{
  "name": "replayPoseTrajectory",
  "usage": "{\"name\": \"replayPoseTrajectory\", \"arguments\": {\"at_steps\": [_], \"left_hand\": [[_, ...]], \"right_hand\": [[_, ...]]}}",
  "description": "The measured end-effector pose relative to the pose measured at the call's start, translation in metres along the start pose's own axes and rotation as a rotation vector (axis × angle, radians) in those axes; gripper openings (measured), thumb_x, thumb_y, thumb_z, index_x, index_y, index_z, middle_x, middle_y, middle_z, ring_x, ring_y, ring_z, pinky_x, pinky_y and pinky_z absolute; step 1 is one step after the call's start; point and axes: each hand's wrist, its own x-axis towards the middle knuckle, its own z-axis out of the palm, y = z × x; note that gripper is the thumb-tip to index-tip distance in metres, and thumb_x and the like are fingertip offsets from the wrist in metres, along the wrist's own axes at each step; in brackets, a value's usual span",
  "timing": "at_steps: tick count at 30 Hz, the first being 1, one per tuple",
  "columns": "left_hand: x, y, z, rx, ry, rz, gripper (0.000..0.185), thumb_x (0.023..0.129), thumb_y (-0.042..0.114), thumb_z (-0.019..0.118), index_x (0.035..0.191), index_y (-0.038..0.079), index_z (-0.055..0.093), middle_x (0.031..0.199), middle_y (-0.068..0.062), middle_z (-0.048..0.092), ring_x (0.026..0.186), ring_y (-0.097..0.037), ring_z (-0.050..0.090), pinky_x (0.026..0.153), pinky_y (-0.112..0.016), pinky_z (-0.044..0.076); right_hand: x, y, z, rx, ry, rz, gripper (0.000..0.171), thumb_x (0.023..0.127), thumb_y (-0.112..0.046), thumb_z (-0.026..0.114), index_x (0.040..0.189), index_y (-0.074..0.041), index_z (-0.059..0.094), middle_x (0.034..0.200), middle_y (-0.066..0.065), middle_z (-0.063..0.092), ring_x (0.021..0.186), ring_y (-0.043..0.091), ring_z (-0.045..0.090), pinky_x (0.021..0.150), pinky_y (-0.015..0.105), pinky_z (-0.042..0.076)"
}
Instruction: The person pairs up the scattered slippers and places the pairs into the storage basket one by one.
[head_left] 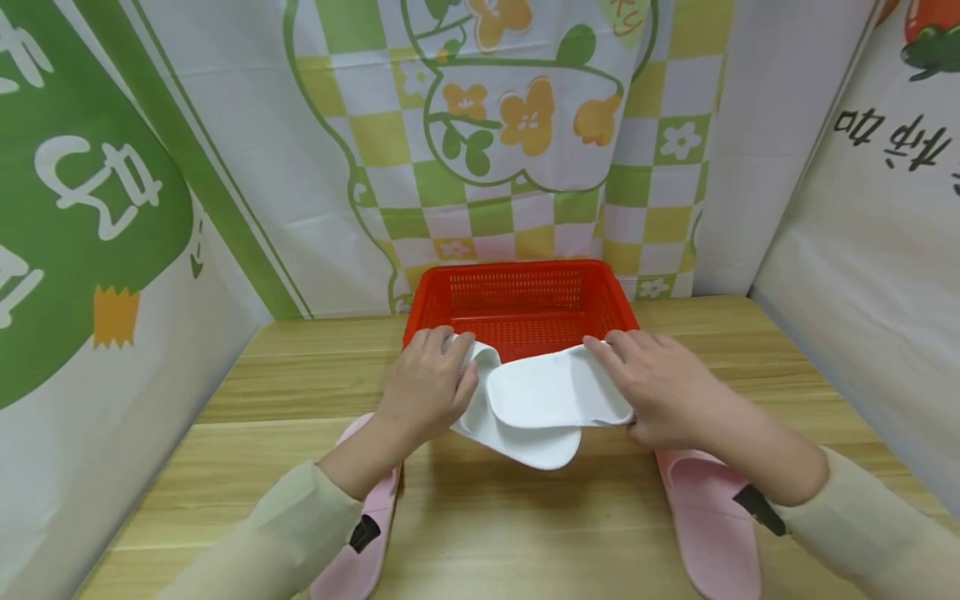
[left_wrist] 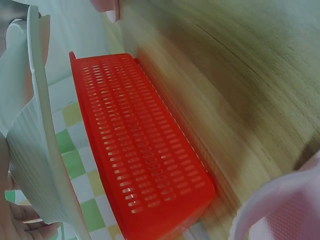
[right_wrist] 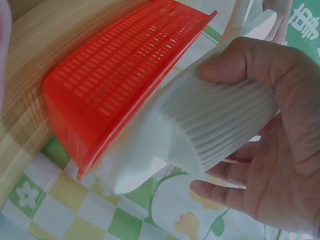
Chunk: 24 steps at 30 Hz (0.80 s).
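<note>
My left hand grips a white slipper by its strap end, and my right hand holds a second white slipper. The two slippers are in the air just in front of the red basket, their heel ends overlapping, the right-hand one on top in the head view. In the right wrist view, thumb and fingers clasp the ribbed strap of its slipper. The left wrist view shows the left-hand slipper side-on, with fingertips at its lower edge.
A pink slipper lies on the wooden table beneath my left forearm. Another pink slipper lies under my right forearm. Behind the basket hangs a checked, flowered cloth, with printed cloth along both sides.
</note>
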Motion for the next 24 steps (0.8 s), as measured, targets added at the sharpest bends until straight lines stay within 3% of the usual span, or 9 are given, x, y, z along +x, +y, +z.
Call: {"name": "replayPoseTrajectory", "arguments": {"at_steps": [10,24], "left_hand": [[0.002,0.004,0.004,0.021,-0.017,-0.023,0.034,0.092,0.023,0.049,0.113,0.003,0.065,0.104,-0.021,0.063,0.089,-0.035,0.057,0.08,-0.043,0.05],[0.005,0.011,0.008,0.037,-0.003,-0.003,0.031,0.09,0.024,0.051,0.109,0.003,0.065,0.101,-0.02,0.064,0.089,-0.035,0.058,0.081,-0.043,0.05]], "right_hand": [[0.005,-0.011,0.002,-0.087,0.003,0.065,0.086,0.057,-0.017,0.079,0.134,0.006,0.047,0.112,0.023,0.054,0.099,0.039,0.054,0.081,0.05,0.049],[0.014,-0.029,-0.003,-0.096,-0.104,0.167,0.087,0.06,-0.025,0.082,0.134,0.006,0.048,0.109,0.022,0.056,0.094,0.037,0.055,0.076,0.046,0.051]]}}
